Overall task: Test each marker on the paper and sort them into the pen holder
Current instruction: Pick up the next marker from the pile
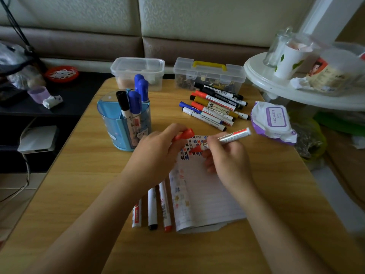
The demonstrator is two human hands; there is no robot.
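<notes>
Right hand (227,163): fingers clamped round uncapped red marker (227,137), tip on paper (205,194) beneath the grip. Left hand (156,153): pinching red cap (183,134) alongside. Pen holder (118,123): beyond left hand. Loose markers (213,109): beyond right hand.

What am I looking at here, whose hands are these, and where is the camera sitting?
There is no machine here. One camera worn on a person's head looks down at their two bare hands. The right hand holds an uncapped red marker, its tip down at the scribbled paper. The left hand holds a red cap. On the wooden table stands a blue pen holder with capped markers in it. A pile of loose markers lies behind the paper, and three markers lie left of it.
</notes>
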